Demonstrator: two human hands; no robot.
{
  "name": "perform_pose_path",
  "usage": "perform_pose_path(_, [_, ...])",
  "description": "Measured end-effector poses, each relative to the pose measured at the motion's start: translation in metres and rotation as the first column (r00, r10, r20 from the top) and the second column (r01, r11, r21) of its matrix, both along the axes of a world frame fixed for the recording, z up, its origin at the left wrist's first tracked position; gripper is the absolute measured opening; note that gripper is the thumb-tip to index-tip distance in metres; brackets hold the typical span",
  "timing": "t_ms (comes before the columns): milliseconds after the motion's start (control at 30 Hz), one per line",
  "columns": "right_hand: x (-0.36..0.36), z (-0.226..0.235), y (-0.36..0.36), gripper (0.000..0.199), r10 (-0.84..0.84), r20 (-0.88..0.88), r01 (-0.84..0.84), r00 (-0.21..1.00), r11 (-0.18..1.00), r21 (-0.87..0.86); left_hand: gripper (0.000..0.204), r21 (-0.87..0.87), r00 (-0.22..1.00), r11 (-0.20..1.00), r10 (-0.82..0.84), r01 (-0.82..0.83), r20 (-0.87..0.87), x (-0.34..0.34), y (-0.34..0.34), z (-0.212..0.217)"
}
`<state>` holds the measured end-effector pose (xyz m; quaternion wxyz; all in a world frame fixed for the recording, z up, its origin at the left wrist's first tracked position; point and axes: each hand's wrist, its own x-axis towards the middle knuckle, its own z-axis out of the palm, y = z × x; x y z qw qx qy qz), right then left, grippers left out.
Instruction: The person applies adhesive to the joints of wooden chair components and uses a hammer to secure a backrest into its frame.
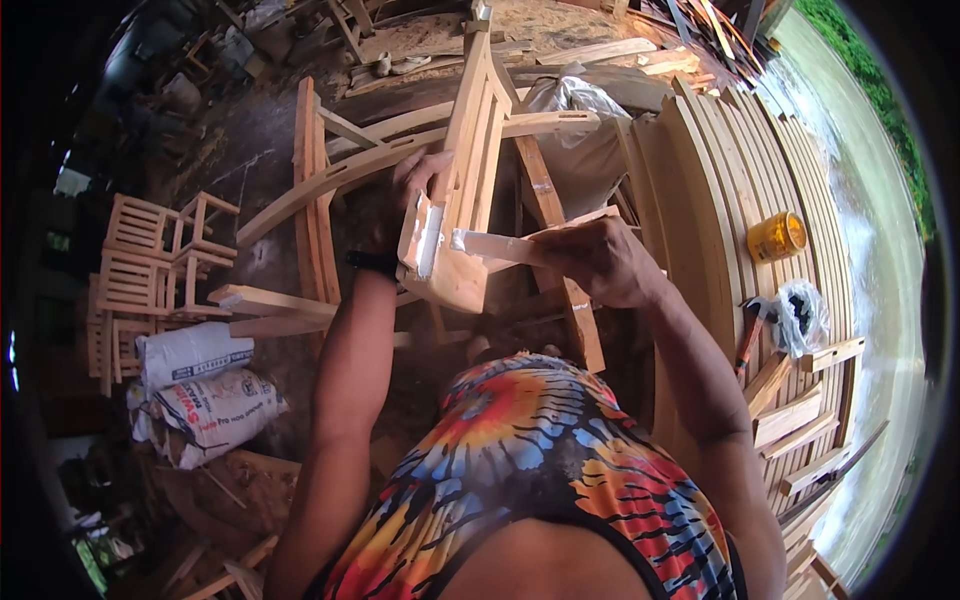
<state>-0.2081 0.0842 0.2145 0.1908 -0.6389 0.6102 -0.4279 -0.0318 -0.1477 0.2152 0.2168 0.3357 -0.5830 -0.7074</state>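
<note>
A slatted wooden frame [463, 150] extends away from me, its thick near end raised in front of my body. White paste [430, 240] coats the notched edge of that end. My left hand [418, 178] is closed around the frame's left side, partly hidden behind the wood. In my right hand [605, 258] is a flat, pale stick [500, 247], pinched at its right end. A dab of white paste clings to the stick's left tip, close beside the coated notch. Beneath the frame lie curved wooden rails [350, 172] with slots cut in them.
Stacked planks [700, 190] line the right side, bearing an orange-yellow jar [777, 237], a clear plastic bag [803, 315], a hammer [750, 338] and wood offcuts [790, 415]. To the left are white sacks [220, 412] and small slatted chairs [138, 228]. Upright beams [312, 200] stand close by.
</note>
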Motion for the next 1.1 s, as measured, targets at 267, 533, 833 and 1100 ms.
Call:
perform_pose_path(267, [0.016,0.032,-0.003,0.027,-0.034,-0.044,0.045,0.998,0.967,0.252,0.034,-0.121,0.999,0.993,0.007,-0.013,-0.049,0.004,-0.020,-0.033])
perform_pose_path(533, [0.022,0.051,0.015,0.031,-0.068,-0.094,0.086,0.993,0.974,0.210,0.045,-0.143,0.995,0.986,0.079,-0.086,-0.060,-0.002,-0.015,-0.038])
perform_pose_path(833, [0.018,0.074,0.024,0.035,-0.015,-0.255,0.036,0.967,0.997,0.075,0.041,-0.023,0.995,0.997,0.070,-0.072,-0.066,-0.004,-0.012,-0.028])
perform_pose_path(1100, [0.012,0.041,0.015,0.034,-0.189,-0.109,0.189,0.976,0.982,-0.008,0.034,-0.069,0.996,0.996,0.049,-0.054,-0.077,0.002,-0.011,-0.022])
